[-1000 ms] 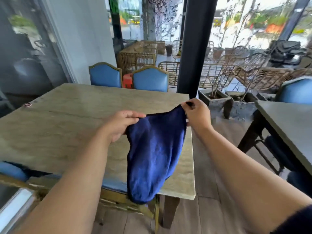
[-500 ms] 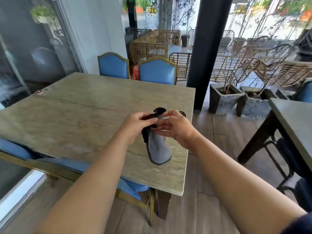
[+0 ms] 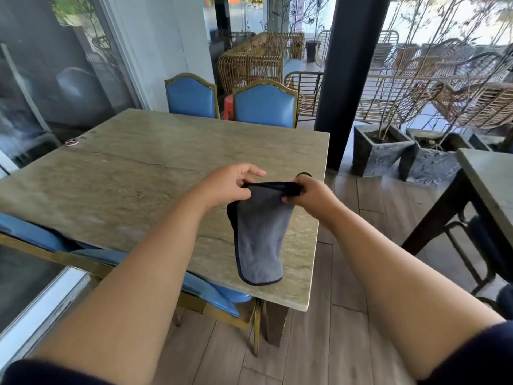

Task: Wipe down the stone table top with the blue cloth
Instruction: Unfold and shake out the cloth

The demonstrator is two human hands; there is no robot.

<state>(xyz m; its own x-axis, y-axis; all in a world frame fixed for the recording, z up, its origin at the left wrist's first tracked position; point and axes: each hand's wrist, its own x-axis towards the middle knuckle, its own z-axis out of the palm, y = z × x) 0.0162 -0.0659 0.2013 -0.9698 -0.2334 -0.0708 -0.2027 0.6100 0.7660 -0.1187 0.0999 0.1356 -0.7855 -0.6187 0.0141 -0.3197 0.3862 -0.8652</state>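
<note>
The blue cloth (image 3: 259, 237) hangs folded above the near right part of the stone table top (image 3: 133, 179), its grey-blue face toward me and its dark edge stretched across the top. My left hand (image 3: 230, 186) pinches the cloth's upper left corner. My right hand (image 3: 311, 194) grips the upper right corner. The cloth's lower end droops to just over the table's near edge.
Two blue chairs (image 3: 265, 105) stand at the table's far side, another blue chair (image 3: 194, 287) is tucked under the near side. A dark pillar (image 3: 347, 79) and stone planters (image 3: 380, 148) stand to the right, beside a second table (image 3: 488, 179). A small round object (image 3: 72, 141) lies at the table's far left.
My hands came together and folded the cloth, then drew apart again, stretching its top edge. The cloth now hangs longer, grey side facing me.
</note>
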